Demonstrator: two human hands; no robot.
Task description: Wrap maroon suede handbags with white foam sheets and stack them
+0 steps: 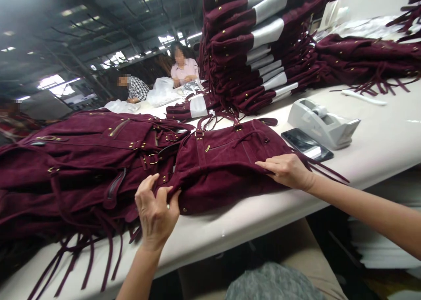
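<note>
A maroon suede bag [226, 146] with gold buckles and a small zip lies on the white table's near side. My left hand [158, 205] pinches the bag's lower left edge between thumb and fingers. At the bag's right side, my right hand [284, 170] grips the near edge, fingers pressed together on the cloth. The stretch of edge between the two hands is raised in a fold. Thin straps stick out past my right wrist.
More maroon bags [82, 159] lie heaped at left, straps hanging over the table edge [210, 243]. Behind stands a tall stack of bags [230, 41] with white wraps. A tape dispenser [324, 122], phone [307, 144] and white tool [363, 97] are at right. People sit beyond.
</note>
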